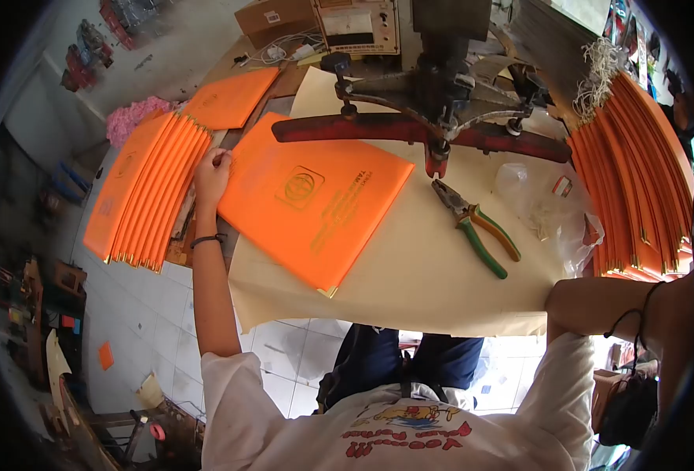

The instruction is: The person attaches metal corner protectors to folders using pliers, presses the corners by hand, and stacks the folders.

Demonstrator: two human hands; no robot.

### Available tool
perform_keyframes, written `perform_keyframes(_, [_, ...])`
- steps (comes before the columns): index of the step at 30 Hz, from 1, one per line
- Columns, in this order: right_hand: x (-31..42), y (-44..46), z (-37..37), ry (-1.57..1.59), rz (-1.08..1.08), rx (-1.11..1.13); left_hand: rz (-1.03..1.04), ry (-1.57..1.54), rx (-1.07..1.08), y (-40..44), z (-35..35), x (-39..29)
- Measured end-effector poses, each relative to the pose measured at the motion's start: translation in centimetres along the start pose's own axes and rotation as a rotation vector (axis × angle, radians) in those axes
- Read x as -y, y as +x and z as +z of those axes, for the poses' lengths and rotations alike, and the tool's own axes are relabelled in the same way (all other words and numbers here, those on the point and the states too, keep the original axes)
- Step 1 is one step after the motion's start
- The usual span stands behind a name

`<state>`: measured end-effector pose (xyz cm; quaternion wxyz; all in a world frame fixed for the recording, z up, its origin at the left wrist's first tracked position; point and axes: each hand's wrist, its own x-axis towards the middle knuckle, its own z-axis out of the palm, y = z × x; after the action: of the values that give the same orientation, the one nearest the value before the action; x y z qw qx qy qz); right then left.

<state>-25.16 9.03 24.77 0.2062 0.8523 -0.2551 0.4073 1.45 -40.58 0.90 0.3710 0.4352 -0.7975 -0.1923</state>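
My left hand [212,179] is at the left edge of an orange folder [315,196], its curled fingers closed on that edge. The folder lies flat and askew on the cream sheet, with a gold emblem, gold lettering and a metal corner. My right forearm bends sharply at the right edge of view; beyond a dark wrist cord, my right hand [681,322] is close to the camera, in shadow, its fingers hidden. Pliers [480,228] with green and yellow handles lie right of the folder, below the press head [433,129] and its reddish bar.
Orange folders are stacked at the left [139,192] and right [637,180]. A clear plastic bag [551,212] lies on the cream sheet [410,282]. A control box [359,27] and a cardboard box [276,22] stand at the back. Pink material [136,118] sits behind the left stack.
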Motion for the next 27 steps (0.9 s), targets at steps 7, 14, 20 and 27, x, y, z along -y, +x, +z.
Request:
perform_keyframes(7, [0.4, -0.1, -0.4, 0.008, 0.006, 0.017, -0.010, 0.008, 0.009, 0.1, 0.1, 0.2])
perform_keyframes(14, [0.0, -0.5, -0.7, 0.007, 0.013, 0.036, 0.014, -0.008, 0.003, 0.1, 0.2, 0.7])
perform_keyframes(20, [-0.3, -0.4, -1.0, -0.005, 0.015, 0.047, -0.060, 0.037, 0.046, -0.3, -0.3, -0.5])
perform_keyframes(27, [-0.4, -0.8, -1.2, -0.004, 0.025, 0.040, -0.015, 0.018, 0.014, 0.3, -0.2, 0.6])
